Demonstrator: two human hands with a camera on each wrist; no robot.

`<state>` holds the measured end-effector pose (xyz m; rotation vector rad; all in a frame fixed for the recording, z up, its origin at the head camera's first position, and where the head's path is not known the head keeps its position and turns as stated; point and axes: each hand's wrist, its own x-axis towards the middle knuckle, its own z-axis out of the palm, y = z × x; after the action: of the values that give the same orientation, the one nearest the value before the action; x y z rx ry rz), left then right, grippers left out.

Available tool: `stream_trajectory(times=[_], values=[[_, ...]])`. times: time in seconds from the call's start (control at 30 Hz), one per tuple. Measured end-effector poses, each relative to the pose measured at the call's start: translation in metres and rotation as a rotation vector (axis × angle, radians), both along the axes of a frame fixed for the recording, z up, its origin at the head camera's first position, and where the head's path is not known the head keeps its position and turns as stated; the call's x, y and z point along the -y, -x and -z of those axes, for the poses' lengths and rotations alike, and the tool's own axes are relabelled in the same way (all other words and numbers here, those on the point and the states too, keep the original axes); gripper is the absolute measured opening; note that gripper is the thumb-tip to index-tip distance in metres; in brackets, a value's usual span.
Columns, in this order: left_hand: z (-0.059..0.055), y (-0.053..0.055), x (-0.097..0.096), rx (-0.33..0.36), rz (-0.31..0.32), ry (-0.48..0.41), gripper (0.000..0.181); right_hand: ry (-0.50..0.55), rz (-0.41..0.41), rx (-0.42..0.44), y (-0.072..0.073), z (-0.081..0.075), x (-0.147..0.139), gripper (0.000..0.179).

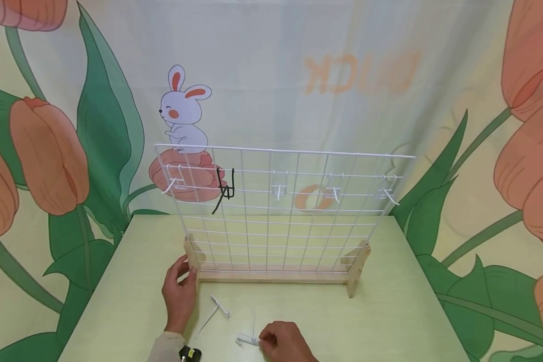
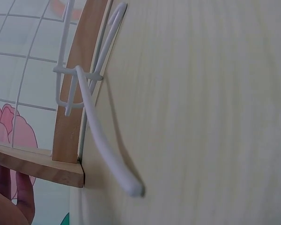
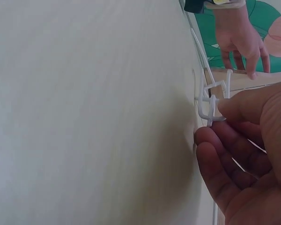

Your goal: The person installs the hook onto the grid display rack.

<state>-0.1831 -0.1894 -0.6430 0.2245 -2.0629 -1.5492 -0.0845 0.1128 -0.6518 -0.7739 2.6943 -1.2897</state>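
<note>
While a white wire hook [image 1: 246, 338] sits at the bottom centre of the head view, the right hand [image 1: 286, 342] pinches its right end between thumb and fingers. Toward the lower left, the left hand [image 1: 179, 292] grips the left end of a wooden stand [image 1: 271, 277]. Another white hook [image 1: 217, 305] lies between both hands on the pale worktop [image 1: 398, 311]. Mid-frame, the stand's wire grid [image 1: 271, 150] carries one black hook [image 1: 227, 191] and four white hooks [image 1: 279, 190]; a tulip-printed backdrop [image 1: 253, 75] hangs behind.

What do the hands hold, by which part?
The right hand pinches a white hook by its bracket; the left hand grips the wooden stand at its left end.
</note>
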Motion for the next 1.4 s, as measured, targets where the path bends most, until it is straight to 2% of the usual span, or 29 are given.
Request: stream_trajectory(times=[0.23, 0.33, 0.53, 0.67, 0.77, 0.83, 0.93, 1.07, 1.4], values=[[-0.002, 0.0, 0.0, 0.008, -0.001, -0.004, 0.044, 0.045, 0.049, 0.129, -0.007, -0.006, 0.007, 0.004], [-0.002, 0.001, 0.0, 0.014, 0.0, -0.007, 0.044, 0.04, 0.053, 0.128, -0.005, -0.009, 0.006, 0.006], [-0.001, 0.0, 0.001, 0.02, 0.01, -0.023, 0.043, -0.017, 0.008, 0.072, 0.009, -0.016, -0.001, 0.014], [-0.001, 0.0, 0.001, 0.022, 0.008, -0.022, 0.043, -0.047, -0.05, -0.058, 0.023, -0.016, 0.0, 0.015], [-0.001, -0.001, 0.001, 0.02, 0.004, -0.014, 0.044, -0.13, -0.1, -0.174, 0.032, -0.016, 0.004, 0.016], [0.0, -0.001, 0.001, 0.02, 0.002, -0.004, 0.043, -0.202, -0.125, -0.22, 0.037, -0.016, 0.007, 0.017], [0.001, -0.002, 0.0, 0.036, 0.001, -0.002, 0.043, -0.265, -0.162, -0.227, 0.041, -0.016, 0.009, 0.019], [0.0, -0.002, -0.001, 0.051, 0.005, -0.012, 0.043, -0.292, -0.186, -0.205, 0.042, -0.016, 0.011, 0.02], [-0.001, -0.001, 0.001, 0.04, 0.009, 0.001, 0.044, -0.402, -0.129, -0.24, 0.039, -0.014, 0.009, 0.012]])
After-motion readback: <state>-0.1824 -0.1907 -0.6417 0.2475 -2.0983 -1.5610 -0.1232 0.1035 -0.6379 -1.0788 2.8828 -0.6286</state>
